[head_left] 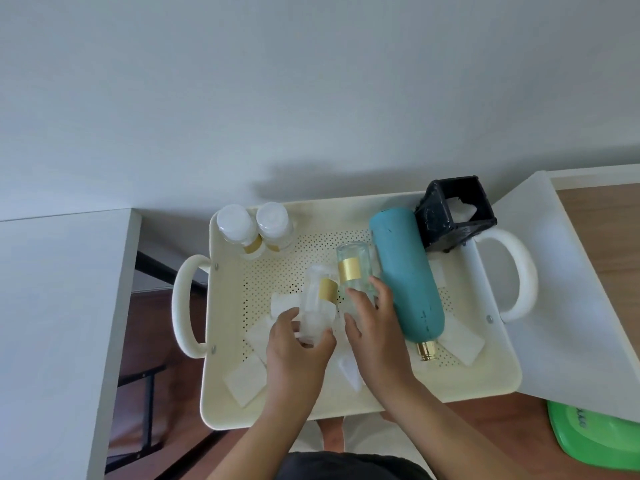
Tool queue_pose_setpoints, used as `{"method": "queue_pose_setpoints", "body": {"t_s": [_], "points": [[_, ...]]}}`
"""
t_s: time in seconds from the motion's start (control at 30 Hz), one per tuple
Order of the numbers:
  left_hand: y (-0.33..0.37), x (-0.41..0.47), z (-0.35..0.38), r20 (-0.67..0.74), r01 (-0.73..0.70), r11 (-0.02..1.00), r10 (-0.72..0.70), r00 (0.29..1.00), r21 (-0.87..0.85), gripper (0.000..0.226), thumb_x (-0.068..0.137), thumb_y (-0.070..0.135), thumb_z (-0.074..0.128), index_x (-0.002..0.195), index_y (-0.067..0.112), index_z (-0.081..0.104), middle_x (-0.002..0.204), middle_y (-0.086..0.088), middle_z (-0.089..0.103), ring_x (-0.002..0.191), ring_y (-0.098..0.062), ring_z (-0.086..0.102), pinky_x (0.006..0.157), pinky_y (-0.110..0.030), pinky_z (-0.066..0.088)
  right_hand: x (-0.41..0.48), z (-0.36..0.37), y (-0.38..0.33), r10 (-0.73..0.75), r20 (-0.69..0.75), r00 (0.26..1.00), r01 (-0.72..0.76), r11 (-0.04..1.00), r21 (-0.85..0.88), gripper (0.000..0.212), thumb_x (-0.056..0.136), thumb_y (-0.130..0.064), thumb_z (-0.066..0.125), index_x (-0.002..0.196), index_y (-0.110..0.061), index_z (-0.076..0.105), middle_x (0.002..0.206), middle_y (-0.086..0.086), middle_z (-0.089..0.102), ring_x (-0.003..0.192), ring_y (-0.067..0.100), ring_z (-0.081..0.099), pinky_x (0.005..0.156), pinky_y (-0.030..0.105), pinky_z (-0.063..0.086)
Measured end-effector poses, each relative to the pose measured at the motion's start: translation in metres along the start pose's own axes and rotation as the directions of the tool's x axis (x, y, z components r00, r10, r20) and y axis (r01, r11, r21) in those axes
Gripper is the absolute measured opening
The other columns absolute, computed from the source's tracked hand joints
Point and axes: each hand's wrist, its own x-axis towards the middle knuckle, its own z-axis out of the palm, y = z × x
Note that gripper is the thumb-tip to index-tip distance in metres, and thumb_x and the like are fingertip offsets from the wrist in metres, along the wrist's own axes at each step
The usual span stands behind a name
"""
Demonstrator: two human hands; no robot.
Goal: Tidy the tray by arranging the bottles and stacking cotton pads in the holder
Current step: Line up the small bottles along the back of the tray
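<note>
Cream perforated tray [346,407] with loop handles each end, sitting across a gap between white worktop [52,306] on the left and a white panel on the right. Teal bottle [405,275] lies on its side in tray's right half, gold neck pointing to the near rim. Black square holder [446,220] at far right corner, tilted, opening facing up-right, some white pads visible inside. Two clear capped bottles [254,225] stand upright side by side in far left corner, touching or nearly so. Left hand [294,348] wrapped around base of a clear pump bottle [317,303] with gold collar, bottle leaning away. Right hand [375,323] closed on lower part of a clear gold-band bottle [351,268], just beside the teal one. Square cotton pads [244,381] scattered loose on tray floor: near left corner, under the hands, and beside the teal bottle on the right. Green plastic item [595,441] at lower right, off the tray.
</note>
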Motion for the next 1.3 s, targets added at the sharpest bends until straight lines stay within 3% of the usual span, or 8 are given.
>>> {"method": "queue_pose_setpoints", "body": {"t_s": [0.2,0.33,0.43,0.6,0.8,0.97,1.07,1.3], "points": [[0.02,0.012,-0.015,-0.098,-0.161,0.987,0.159,0.982,-0.012,0.044,0.075,0.031,0.074,0.113,0.03,0.052,0.107,0.018,0.049,0.086,-0.009,0.058,0.07,-0.023,0.05,0.009,-0.014,-0.015,0.024,-0.1,0.995,-0.03,0.998,-0.06,0.038,0.081,-0.008,0.07,0.118,-0.018,0.063,0.139,0.009,0.05,0.108,0.026,0.053,0.084,0.029,0.047],[0.044,0.03,-0.019,-0.106,-0.321,0.94,0.333,0.937,0.116,0.045,0.079,0.022,0.075,0.119,0.022,0.056,0.11,0.011,0.053,0.088,-0.006,0.052,0.072,-0.009,0.037,0.032,-0.034,-0.019,0.009,-0.115,0.993,-0.013,0.999,-0.037,0.027,0.084,-0.008,0.067,0.11,-0.015,0.066,0.134,0.005,0.054,0.111,0.026,0.049,0.083,0.03,0.045],[0.061,0.043,-0.022,-0.048,-0.423,0.877,0.444,0.895,0.226,0.047,0.081,0.018,0.072,0.125,0.019,0.055,0.12,0.007,0.056,0.101,-0.009,0.052,0.076,-0.009,0.033,0.055,-0.05,-0.018,-0.099,-0.072,0.993,0.096,0.994,-0.046,0.029,0.085,-0.01,0.064,0.114,-0.015,0.064,0.127,0.001,0.057,0.109,0.024,0.048,0.085,0.026,0.04],[0.081,0.062,-0.025,0.118,-0.592,0.678,0.609,0.784,0.436,0.05,0.085,0.011,0.066,0.133,0.009,0.05,0.132,-0.006,0.055,0.118,-0.027,0.051,0.097,-0.032,0.042,0.092,-0.063,-0.017,-0.218,0.038,0.975,0.22,0.975,-0.045,0.036,0.088,-0.013,0.062,0.123,-0.016,0.059,0.127,0.0,0.056,0.114,0.023,0.051,0.09,0.026,0.04],[0.093,0.076,-0.026,0.244,-0.647,0.542,0.634,0.733,0.536,0.052,0.091,0.017,0.064,0.139,0.011,0.046,0.142,-0.004,0.049,0.119,-0.028,0.048,0.095,-0.036,0.046,0.101,-0.062,-0.014,-0.249,0.113,0.962,0.247,0.968,0.031,0.042,0.094,-0.024,0.059,0.135,-0.022,0.051,0.141,-0.005,0.047,0.131,0.013,0.042,0.101,0.02,0.032],[0.097,0.074,-0.036,0.187,-0.598,0.341,0.739,0.648,0.725,0.048,0.07,0.022,0.086,0.114,0.015,0.069,0.116,0.001,0.069,0.093,-0.03,0.062,0.077,-0.04,0.05,0.093,-0.06,-0.001,-0.212,0.12,0.97,0.201,0.974,0.103,0.054,0.095,-0.026,0.058,0.145,-0.029,0.038,0.146,-0.012,0.039,0.136,0.005,0.035,0.108,0.019,0.028],[0.097,0.077,-0.039,0.188,-0.577,0.253,0.78,0.596,0.777,0.045,0.067,0.026,0.087,0.11,0.024,0.072,0.114,0.007,0.071,0.092,-0.029,0.063,0.076,-0.041,0.049,0.092,-0.056,0.004,-0.194,0.104,0.975,0.18,0.975,0.131,0.055,0.096,-0.024,0.057,0.146,-0.03,0.035,0.143,-0.012,0.042,0.133,0.004,0.038,0.108,0.02,0.031],[0.105,0.091,-0.037,0.187,-0.554,0.247,0.769,0.611,0.795,0.043,0.072,0.021,0.085,0.111,0.03,0.07,0.119,0.01,0.07,0.102,-0.032,0.064,0.081,-0.044,0.049,0.109,-0.048,-0.001,-0.214,0.064,0.975,0.199,0.961,0.19,0.054,0.096,-0.018,0.056,0.145,-0.028,0.035,0.141,-0.011,0.043,0.126,0.008,0.045,0.104,0.032,0.044]]}}
